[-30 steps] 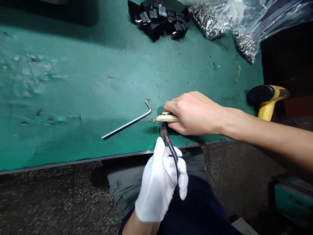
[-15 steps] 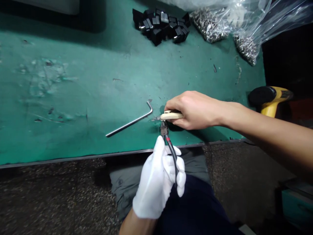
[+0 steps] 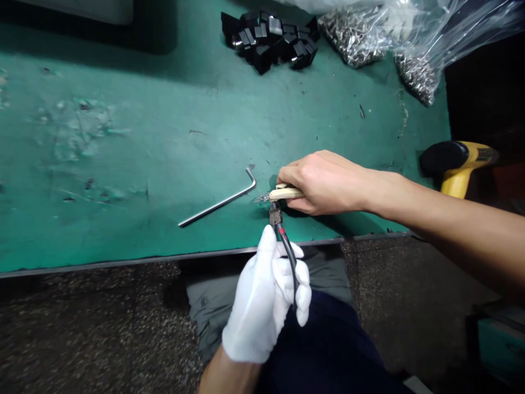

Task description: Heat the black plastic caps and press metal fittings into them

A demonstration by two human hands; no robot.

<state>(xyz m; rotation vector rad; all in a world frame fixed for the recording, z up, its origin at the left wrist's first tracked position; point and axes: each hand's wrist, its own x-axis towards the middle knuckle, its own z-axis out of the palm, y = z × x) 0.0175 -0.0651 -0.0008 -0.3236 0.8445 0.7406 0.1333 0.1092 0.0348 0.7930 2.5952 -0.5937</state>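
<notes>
In a white glove, my left hand [image 3: 256, 306] is closed around a pair of pliers [image 3: 289, 249] with black handles and a red band. The metal head of the pliers points away from me and meets the tool in my other hand. My bare right hand [image 3: 318, 183] grips a cream-handled tool [image 3: 287, 193], whose small metal tip points left, low over the green table. Its far end is hidden in my palm, and I cannot make out anything between the two tools. Just left of them lies an L-shaped hex key [image 3: 219, 204].
Black plastic parts [image 3: 270, 41] are heaped at the back of the green table [image 3: 164, 148]. Clear bags of small metal pieces [image 3: 355, 41] lie beside them. A yellow and black tool [image 3: 457, 169] is at the right edge. The table's front edge runs under my wrists.
Both hands keep almost the same pose, with the two tools still in contact. The camera view has shifted very slightly.
</notes>
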